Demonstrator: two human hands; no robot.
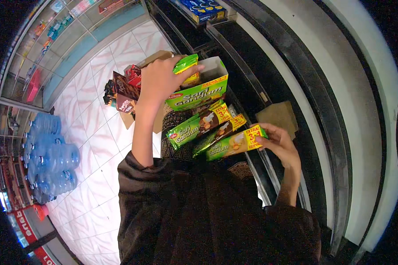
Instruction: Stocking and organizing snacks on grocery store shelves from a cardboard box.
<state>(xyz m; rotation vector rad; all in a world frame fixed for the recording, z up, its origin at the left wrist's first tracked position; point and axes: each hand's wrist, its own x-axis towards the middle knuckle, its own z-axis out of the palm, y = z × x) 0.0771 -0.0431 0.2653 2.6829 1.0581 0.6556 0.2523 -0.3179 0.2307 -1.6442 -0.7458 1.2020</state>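
My left hand [167, 76] grips a green and yellow biscuit packet [186, 68] at the opening of a green Sari Gandum carton [199, 96]. The packet's lower part is inside or behind the carton's front wall. Lower right, my right hand [278, 142] holds one end of a green Sari Gandum biscuit packet [233, 144] with a yellow and red end band. Beside it, several packets with brown and green wrappers [199, 127] lie on the patterned cloth [172, 121] over my lap, below the carton.
Left of my left forearm, a cardboard box [127, 119] holds red, brown and black snack packs [122, 87]. Blue plastic water bottles [51, 155] stand on the tiled floor by a glass display case [69, 36]. On the right are dark shelves [238, 49], a blue Oreo box [202, 10] and a brown cardboard piece [278, 117].
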